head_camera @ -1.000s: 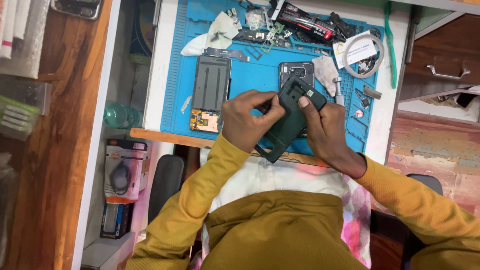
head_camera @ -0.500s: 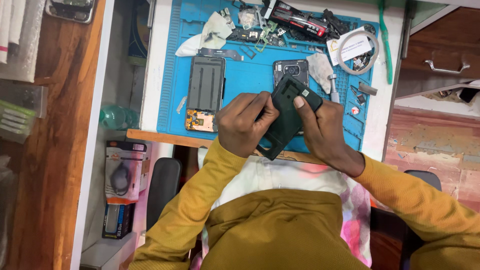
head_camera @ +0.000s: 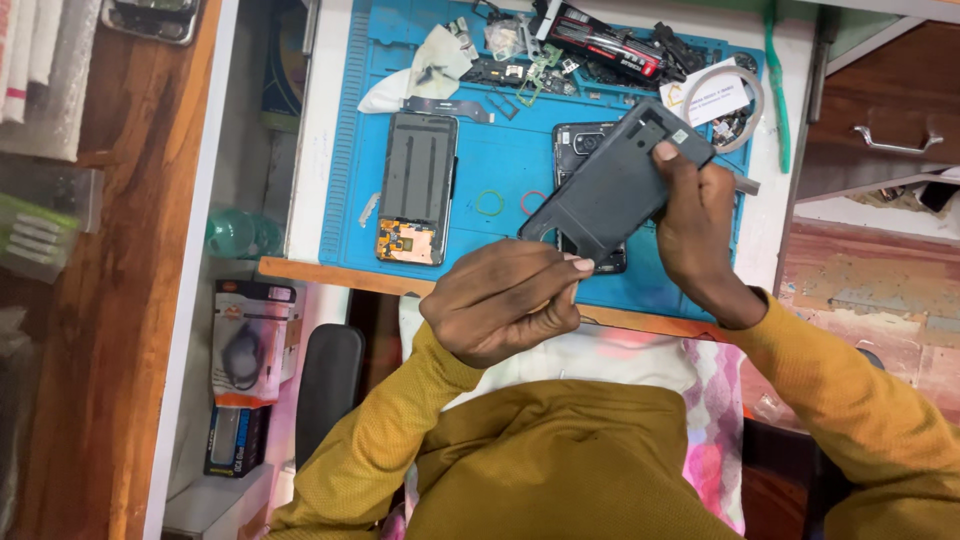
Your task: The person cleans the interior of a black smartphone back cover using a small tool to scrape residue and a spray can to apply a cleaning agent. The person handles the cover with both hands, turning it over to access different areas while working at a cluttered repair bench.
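Off the worktop's left edge, on a lower shelf, stands a boxed gadget (head_camera: pixel 248 345) with a green bottle (head_camera: pixel 238 233) above it. On the white worktop (head_camera: pixel 312 150) lies a blue mat (head_camera: pixel 500 160). Toward the mat's left side a dark phone frame (head_camera: pixel 415 185) lies flat, with an orange circuit part at its near end. Near the mat's front edge the left hand (head_camera: pixel 505 300) has its fingers pinched together on a thin tool whose tip shows at the thumb; what kind of tool cannot be told. The tip touches the near corner of the grey phone back cover (head_camera: pixel 615 180), which is held tilted above the mat's middle, over a second phone (head_camera: pixel 580 150) lying on the mat. The right hand (head_camera: pixel 700 230) is clamped on the cover's far right end, thumb on top. Along the mat's back edge sits a clutter of small parts (head_camera: pixel 600 45), and by the right edge a green toothbrush (head_camera: pixel 775 80)
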